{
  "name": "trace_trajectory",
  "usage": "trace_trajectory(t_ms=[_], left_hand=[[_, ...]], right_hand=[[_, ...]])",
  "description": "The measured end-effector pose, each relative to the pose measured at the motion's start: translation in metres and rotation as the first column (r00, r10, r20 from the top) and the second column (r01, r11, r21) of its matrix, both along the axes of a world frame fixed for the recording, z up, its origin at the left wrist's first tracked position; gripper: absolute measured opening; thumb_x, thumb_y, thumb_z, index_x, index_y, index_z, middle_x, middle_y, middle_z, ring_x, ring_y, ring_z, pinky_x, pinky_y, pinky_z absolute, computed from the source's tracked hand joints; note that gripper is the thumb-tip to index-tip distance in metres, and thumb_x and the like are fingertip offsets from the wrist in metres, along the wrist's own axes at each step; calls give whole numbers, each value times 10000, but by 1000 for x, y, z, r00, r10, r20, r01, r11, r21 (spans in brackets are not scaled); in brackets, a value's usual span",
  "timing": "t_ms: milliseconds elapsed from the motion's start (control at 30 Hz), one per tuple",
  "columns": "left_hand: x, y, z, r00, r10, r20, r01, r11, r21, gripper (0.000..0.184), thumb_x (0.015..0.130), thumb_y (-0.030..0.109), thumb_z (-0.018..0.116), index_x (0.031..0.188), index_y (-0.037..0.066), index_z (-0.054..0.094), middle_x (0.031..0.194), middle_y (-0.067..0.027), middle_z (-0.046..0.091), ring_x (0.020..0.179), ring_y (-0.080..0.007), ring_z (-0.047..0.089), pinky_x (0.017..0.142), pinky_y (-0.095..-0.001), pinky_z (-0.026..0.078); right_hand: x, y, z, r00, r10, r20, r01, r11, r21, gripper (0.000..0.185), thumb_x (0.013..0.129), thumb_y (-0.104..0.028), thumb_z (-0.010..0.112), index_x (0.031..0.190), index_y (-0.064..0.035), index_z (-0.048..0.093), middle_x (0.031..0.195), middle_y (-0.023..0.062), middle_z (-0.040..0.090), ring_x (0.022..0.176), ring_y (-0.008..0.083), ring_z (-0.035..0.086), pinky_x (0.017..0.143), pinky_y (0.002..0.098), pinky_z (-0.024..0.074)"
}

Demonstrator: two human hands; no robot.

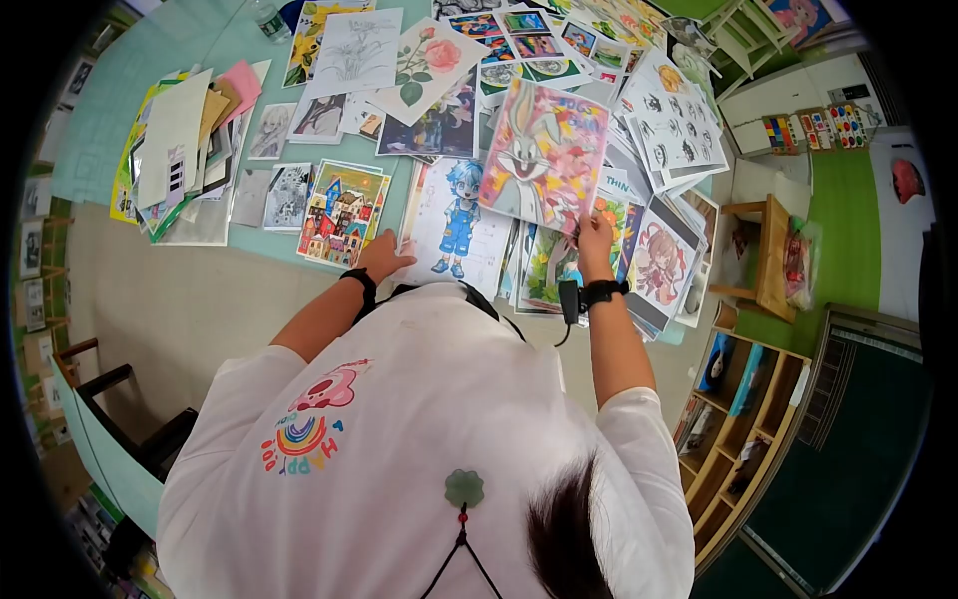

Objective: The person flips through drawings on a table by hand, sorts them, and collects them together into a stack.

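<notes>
My right hand (596,240) pinches the lower right corner of a bunny picture (534,150) in pink and yellow, which lies tilted over other sheets. My left hand (383,258) rests with its fingers apart at the lower left edge of a drawing of a blue-haired figure (457,225). Left of that hand lies a picture of colourful houses (342,215). Beneath and beside my right hand are a green leafy picture (552,265) and a sheet with a pink-haired figure (663,262).
A mixed paper pile (180,150) is at the table's left. Flower drawings (424,65) and many prints cover the back; eye sketches (674,125) lie right. A bottle (269,20) stands at the far edge. A wooden stool (768,260) and shelf (743,439) are right, a chair (130,409) left.
</notes>
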State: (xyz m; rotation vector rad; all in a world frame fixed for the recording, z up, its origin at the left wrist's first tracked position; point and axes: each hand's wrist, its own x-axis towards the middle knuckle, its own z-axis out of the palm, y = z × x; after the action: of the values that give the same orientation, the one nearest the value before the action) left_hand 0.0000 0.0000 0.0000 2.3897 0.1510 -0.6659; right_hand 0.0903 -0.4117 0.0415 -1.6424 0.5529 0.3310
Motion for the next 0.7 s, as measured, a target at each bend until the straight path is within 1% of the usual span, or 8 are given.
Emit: trace_trajectory(t_ms=[67, 167, 200, 300, 367, 500, 600, 700], left_hand=[[-1, 3, 1, 1000, 5, 5, -5, 1000, -2, 571, 645, 435, 754, 925, 25, 473, 813, -149, 571, 800, -322, 581, 698, -397, 449], [-17, -3, 0, 997, 45, 59, -43, 999, -27, 516, 654, 439, 747, 853, 61, 458, 722, -97, 523, 684, -257, 544, 617, -377, 412], [-9, 1, -1, 997, 42, 72, -40, 999, -23, 516, 655, 439, 747, 858, 61, 459, 726, -97, 526, 688, -257, 546, 621, -377, 412], [-2, -1, -3, 996, 32, 87, -30, 999, -26, 521, 657, 440, 746, 872, 61, 462, 738, -99, 533, 698, -260, 551, 629, -377, 412], [-5, -2, 0, 995, 25, 93, -23, 1000, -17, 527, 658, 443, 744, 881, 57, 463, 744, -101, 537, 703, -264, 553, 631, -379, 411], [-1, -8, 7, 998, 8, 67, -9, 1000, 23, 584, 655, 475, 737, 910, 25, 465, 784, -138, 560, 749, -295, 571, 656, -389, 432], [1, -9, 14, 1000, -13, 19, 12, 998, 65, 643, 655, 502, 730, 949, -5, 464, 846, -191, 598, 819, -339, 601, 699, -411, 468], [1, -9, 9, 999, -19, 38, 16, 996, 88, 641, 655, 513, 725, 937, -2, 469, 832, -185, 597, 798, -327, 600, 683, -405, 465]], right_hand=[[12, 22, -4, 990, -71, 120, 49, 983, 175, 291, 901, -143, 556, 1126, 27, 486, 964, 138, 597, 846, 200, 621, 721, 238, 532], [19, 72, 30, 968, -228, 107, 156, 877, 454, 237, 907, -99, 505, 1072, 70, 502, 883, 133, 605, 712, 184, 615, 656, 272, 540], [25, 83, 32, 970, -218, 111, 158, 904, 398, 157, 891, -98, 525, 903, 48, 582, 760, 100, 621, 670, 159, 616, 633, 279, 528], [16, 63, -2, 918, 385, 97, -388, 921, 22, 165, 856, -129, 602, 864, 36, 604, 723, 77, 629, 663, 138, 615, 585, 249, 493], [-10, 68, -14, 911, 411, -31, -412, 907, -89, 203, 815, -167, 662, 734, 12, 611, 628, 57, 607, 529, 129, 588, 479, 257, 468], [-46, 75, -41, 794, 552, -256, -599, 783, -170, 274, 766, -239, 728, 725, -2, 596, 593, 49, 587, 489, 114, 557, 434, 244, 446], [-63, 81, -79, 854, 518, -48, -496, 785, -371, 307, 716, -265, 761, 690, -7, 597, 577, 58, 583, 485, 140, 550, 462, 275, 449], [-66, 94, -34, 850, 526, 25, -425, 713, -559, 316, 680, -271, 765, 637, -9, 593, 559, 86, 570, 509, 194, 559, 516, 320, 457]])
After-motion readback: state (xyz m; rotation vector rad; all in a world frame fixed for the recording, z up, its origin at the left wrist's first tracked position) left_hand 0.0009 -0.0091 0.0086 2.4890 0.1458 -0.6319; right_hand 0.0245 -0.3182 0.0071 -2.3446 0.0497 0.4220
